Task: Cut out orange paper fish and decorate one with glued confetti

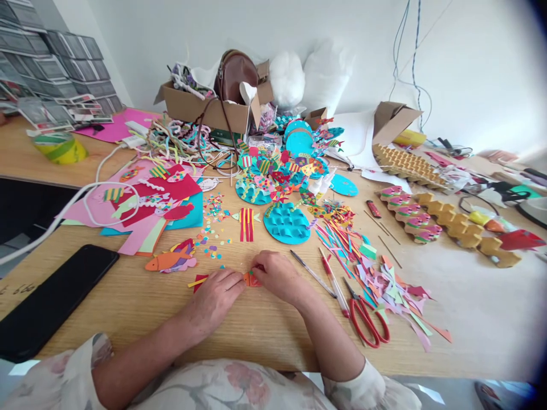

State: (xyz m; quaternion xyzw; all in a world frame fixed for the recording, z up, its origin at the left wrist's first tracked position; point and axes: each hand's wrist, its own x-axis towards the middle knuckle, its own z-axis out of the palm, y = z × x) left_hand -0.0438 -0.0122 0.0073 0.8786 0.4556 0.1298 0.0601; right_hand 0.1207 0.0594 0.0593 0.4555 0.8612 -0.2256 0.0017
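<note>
Just in front of me a small orange-red paper fish (253,279) lies on the table, partly covered by my fingers. My left hand (220,299) rests low on the table, its closed fingers holding the fish at its left end. On the other side my right hand (276,276) is pinched, fingertips down on the fish's right part; any tiny piece between them is hidden. Red and yellow paper strips (199,283) stick out beside my left hand. A stack of paper fish (171,259) lies further left. Beyond my hands is a red-and-yellow striped fish (247,224).
At right lie a silver pen (311,273), a red-and-white pen (334,283), red-handled scissors (368,314) and paper scraps (393,287). A black phone (55,299) is at left. Behind are a blue scaled paper disc (287,223), decorated fish, coloured sheets (141,236) and egg-carton pieces (461,225).
</note>
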